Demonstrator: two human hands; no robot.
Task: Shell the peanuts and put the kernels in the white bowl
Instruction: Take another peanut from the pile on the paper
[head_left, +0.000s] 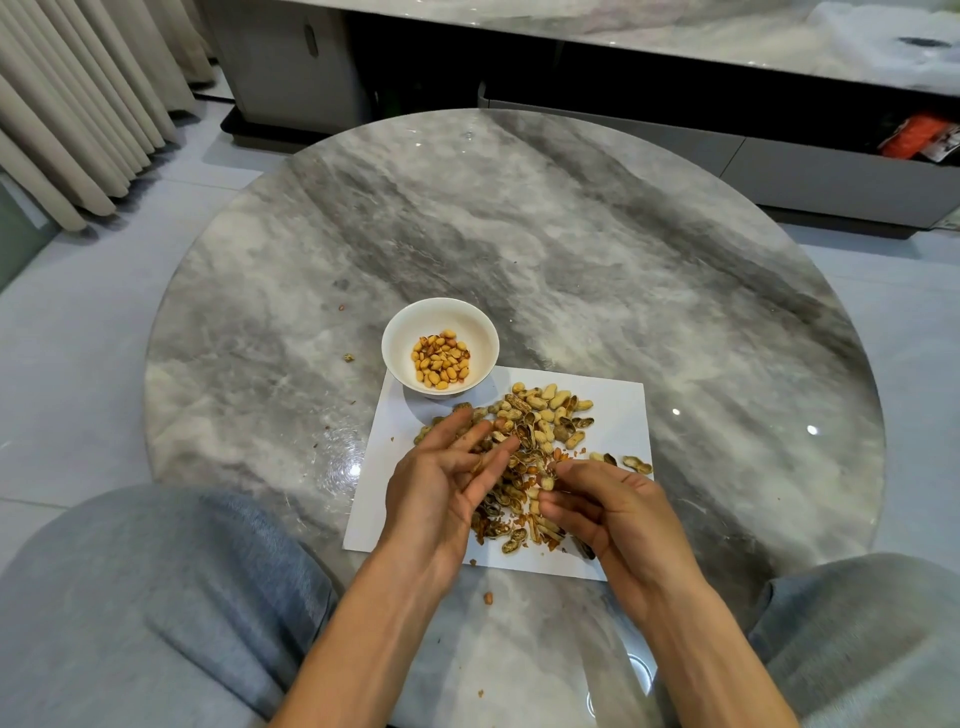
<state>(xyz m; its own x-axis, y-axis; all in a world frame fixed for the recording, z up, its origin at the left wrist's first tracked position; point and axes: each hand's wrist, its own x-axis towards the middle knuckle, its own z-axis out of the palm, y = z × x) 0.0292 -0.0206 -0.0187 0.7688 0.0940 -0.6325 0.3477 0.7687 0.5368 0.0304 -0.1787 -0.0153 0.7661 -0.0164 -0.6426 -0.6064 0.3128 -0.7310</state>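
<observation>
A white bowl (440, 317) with several yellow kernels (440, 360) stands at the far left corner of a white sheet of paper (618, 410). Whole peanuts (550, 410) lie heaped on the sheet's far part, and broken shells (506, 512) are scattered on the part nearer me. My left hand (441, 483) hovers palm up over the pile with its fingers spread and relaxed. My right hand (608, 504) is beside it, its fingertips pinching a small peanut piece (547, 482).
The round grey marble table (519, 234) carries the sheet. Loose bits lie on it: a kernel (488, 598) near the front edge, crumbs (348, 357) left of the bowl. My knees in grey trousers flank the table. A low cabinet (779, 161) stands behind.
</observation>
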